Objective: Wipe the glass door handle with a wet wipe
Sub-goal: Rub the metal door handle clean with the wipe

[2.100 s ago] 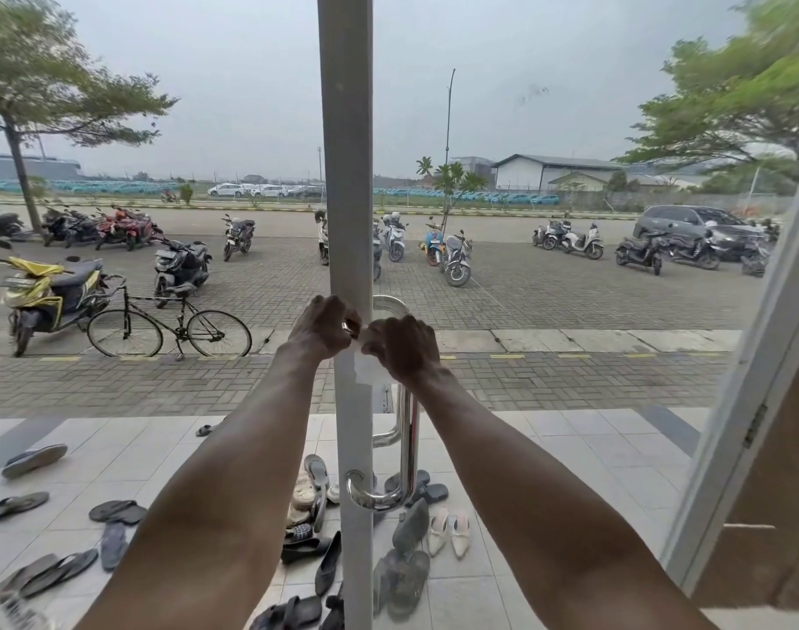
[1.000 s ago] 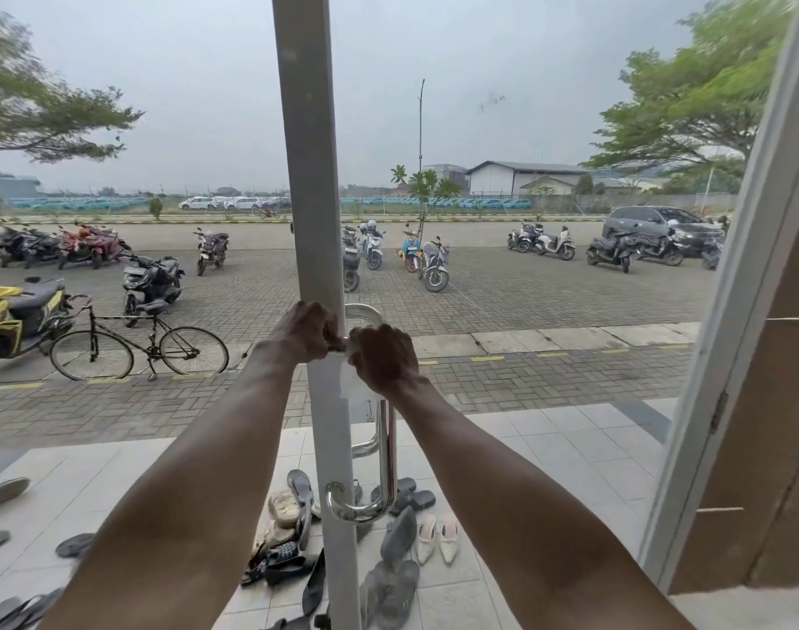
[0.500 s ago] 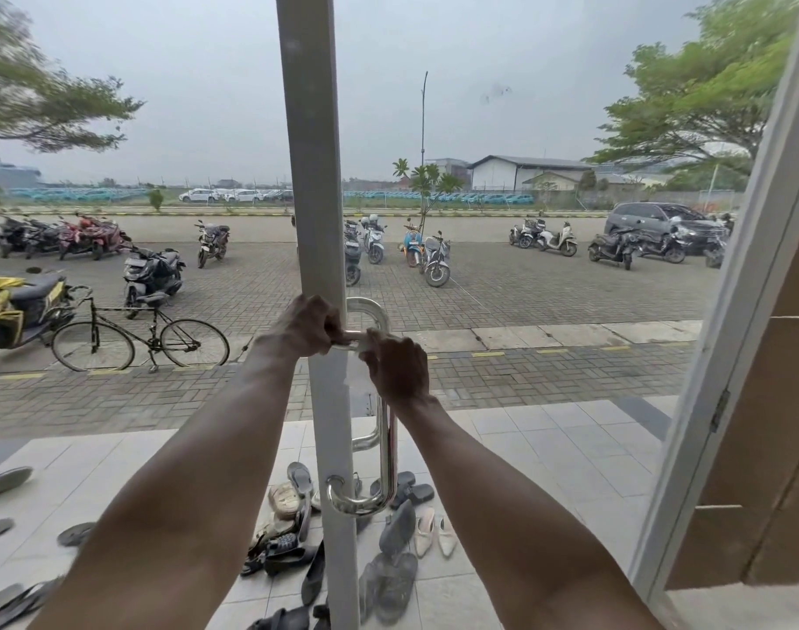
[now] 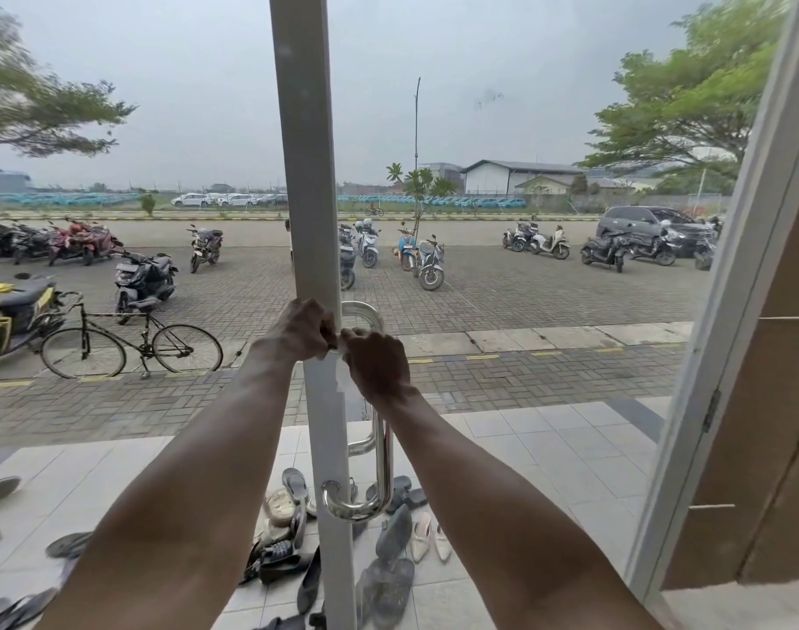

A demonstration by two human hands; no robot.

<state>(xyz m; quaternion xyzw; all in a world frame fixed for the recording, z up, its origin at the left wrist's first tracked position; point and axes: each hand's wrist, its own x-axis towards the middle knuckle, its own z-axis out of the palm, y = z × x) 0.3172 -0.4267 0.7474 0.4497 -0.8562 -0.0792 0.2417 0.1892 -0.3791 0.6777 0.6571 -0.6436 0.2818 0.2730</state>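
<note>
While both arms reach forward, the white door frame (image 4: 304, 184) stands upright between two glass panes, and the chrome door handle (image 4: 382, 466) is fixed to its right side, its long axis vertical, curving back into the frame at top and bottom. A person's left hand (image 4: 303, 330) is closed on the frame's edge, level with the handle's upper bend. Their right hand (image 4: 376, 361) is clamped around the handle's top, with a pale wet wipe (image 4: 343, 356) seemingly pressed beneath it, though little of the wipe shows. Most of the bar lies below the right hand, so the wiping stroke likely runs downward, and the right hand is the nearer one. No readable writing or brand shows anywhere.
</note>
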